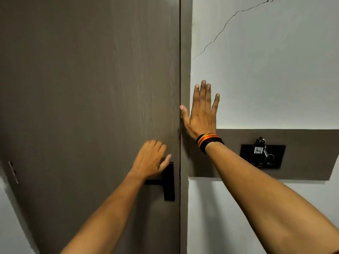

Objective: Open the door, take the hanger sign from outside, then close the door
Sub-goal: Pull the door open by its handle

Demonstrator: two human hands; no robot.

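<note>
The grey-brown wooden door stands shut against its frame. Near its right edge is a black lever door handle. My left hand lies on top of the lever with fingers curled around it and the thumb pointing at the black plate. My right hand, with a striped band at the wrist, is flat and open on the white wall beside the frame, its thumb touching the frame. No hanger sign is in view.
A grey panel on the wall to the right carries a black switch plate with a key card and keys hanging in it. A crack runs up the white wall. A hinge shows at the door's left edge.
</note>
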